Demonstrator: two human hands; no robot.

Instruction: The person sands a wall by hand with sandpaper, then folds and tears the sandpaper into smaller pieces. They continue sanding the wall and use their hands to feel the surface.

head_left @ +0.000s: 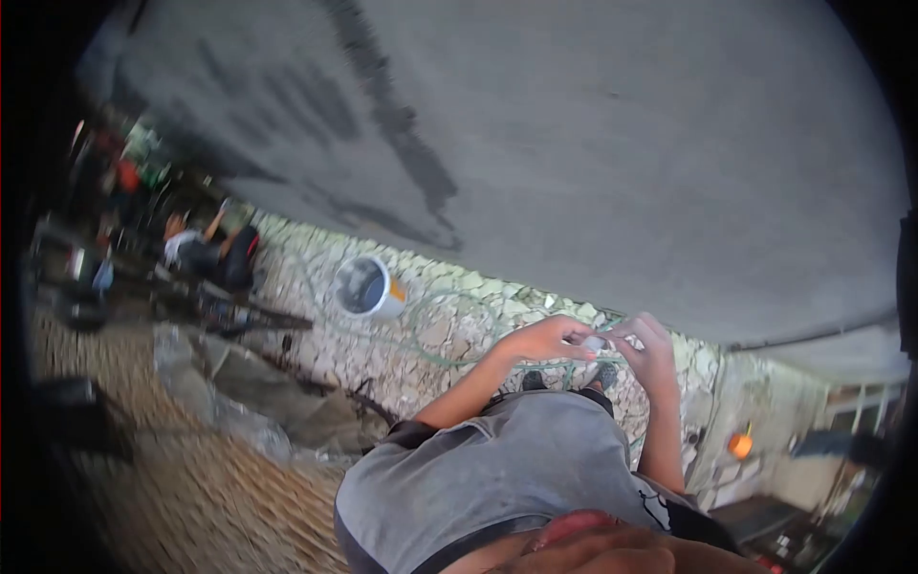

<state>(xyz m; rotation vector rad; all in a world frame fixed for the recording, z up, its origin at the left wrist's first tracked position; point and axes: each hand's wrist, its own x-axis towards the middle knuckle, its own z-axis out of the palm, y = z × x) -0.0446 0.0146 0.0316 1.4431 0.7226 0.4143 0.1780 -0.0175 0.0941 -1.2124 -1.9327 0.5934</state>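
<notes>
In front of my waist, my left hand (552, 339) and my right hand (650, 350) are brought close together, fingers bent toward each other. A small pale piece (595, 342) shows between the fingertips, pinched by my left thumb and fingers; its kind is too blurred to make out. My right fingers are closed at its other side, and what they grip is hidden. Light dust seems to coat my right hand. Below the hands are my dark shoes (602, 376) on the stony ground.
A large grey wall (612, 163) with darker damp streaks rises ahead. To the left stands a white bucket (387, 292) with grey contents. A green hose (421, 356) loops over the broken-stone ground (449, 320). Another person (206, 251) is farther left. An orange container (740, 445) is at right.
</notes>
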